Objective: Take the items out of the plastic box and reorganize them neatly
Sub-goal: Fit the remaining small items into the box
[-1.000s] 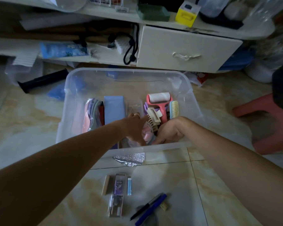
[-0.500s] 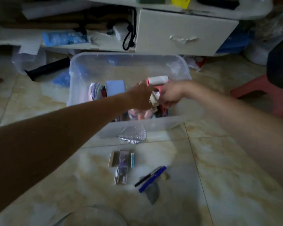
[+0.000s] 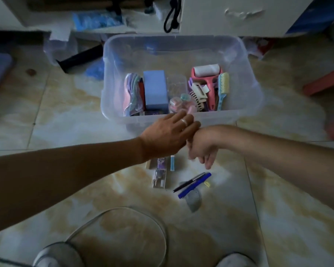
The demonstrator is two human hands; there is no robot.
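Nothing legible anywhere. Purple print on the small packets (image 3: 161,164) lying on the floor tiles (image 3: 104,199) near the box's front edge, too blurred to make out. Blue packaging (image 3: 98,21) on the low shelf at the top edge, patterned but unreadable. No brand or number readable on the plastic box (image 3: 249,74).

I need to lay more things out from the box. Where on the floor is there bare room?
Bare tile lies right of the pens, below the right hand, and left of the plastic box. It is crowded from the box's near wall down to the small packets and pens.
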